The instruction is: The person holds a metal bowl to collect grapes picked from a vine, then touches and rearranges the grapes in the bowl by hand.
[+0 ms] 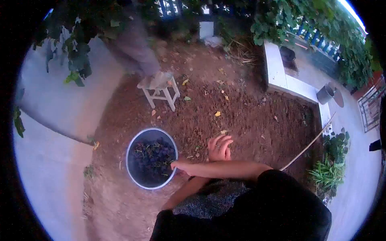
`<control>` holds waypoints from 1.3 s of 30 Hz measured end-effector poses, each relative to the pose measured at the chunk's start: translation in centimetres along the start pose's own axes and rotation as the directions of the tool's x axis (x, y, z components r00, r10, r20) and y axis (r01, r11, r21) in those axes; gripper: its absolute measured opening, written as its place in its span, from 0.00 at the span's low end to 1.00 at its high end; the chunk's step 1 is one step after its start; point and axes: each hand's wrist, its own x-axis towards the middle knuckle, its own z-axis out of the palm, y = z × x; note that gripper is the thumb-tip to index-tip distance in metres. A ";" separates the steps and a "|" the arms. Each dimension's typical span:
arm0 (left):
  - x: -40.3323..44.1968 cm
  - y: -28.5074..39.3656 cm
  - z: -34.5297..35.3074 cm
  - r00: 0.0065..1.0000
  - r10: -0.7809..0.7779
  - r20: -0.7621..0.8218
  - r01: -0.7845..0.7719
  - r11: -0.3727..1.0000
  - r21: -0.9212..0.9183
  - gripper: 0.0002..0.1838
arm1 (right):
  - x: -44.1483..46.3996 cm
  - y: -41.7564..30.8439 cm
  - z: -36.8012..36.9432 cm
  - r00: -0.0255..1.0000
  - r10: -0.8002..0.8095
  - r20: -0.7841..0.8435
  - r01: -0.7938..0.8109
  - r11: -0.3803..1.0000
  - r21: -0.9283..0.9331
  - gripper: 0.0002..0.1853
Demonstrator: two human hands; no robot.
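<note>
A round bucket [128, 158] with a pale rim stands on the soil, holding bunches of dark purple grapes [155, 154] with some green stems. My right arm reaches across to the left over my left forearm. At the bucket's right edge my right hand [181, 166] is closed on the rim, its thumb and fingers partly hidden. Out to the right of the bucket, my left hand [219, 148] hovers above the soil with curled but separated fingers and nothing visible in them.
Beyond the bucket stands a small wooden stool [161, 82], with a person's leg [136, 52] beside it. Concrete paving [52, 160] borders the soil on the left. A white ledge [295, 86], a metal pail [325, 94] and a long stick [307, 146] are at the right. Vine leaves [78, 52] hang overhead.
</note>
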 end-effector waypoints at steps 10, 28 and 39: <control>0.1 1.3 2.6 1.000 -0.017 0.011 0.017 0.999 0.033 0.16 | -2.6 0.3 -2.2 0.993 0.038 0.112 -0.047 0.996 0.071 0.06; -1.0 1.7 3.2 1.000 -0.004 -0.011 0.004 1.000 -0.002 0.16 | -1.1 2.0 -1.9 0.999 0.042 -0.006 -0.042 0.999 -0.008 0.04; -1.5 1.8 2.4 0.999 -0.045 0.028 0.046 0.999 -0.020 0.16 | 0.5 3.8 -1.7 0.995 0.089 0.050 -0.096 0.983 0.155 0.07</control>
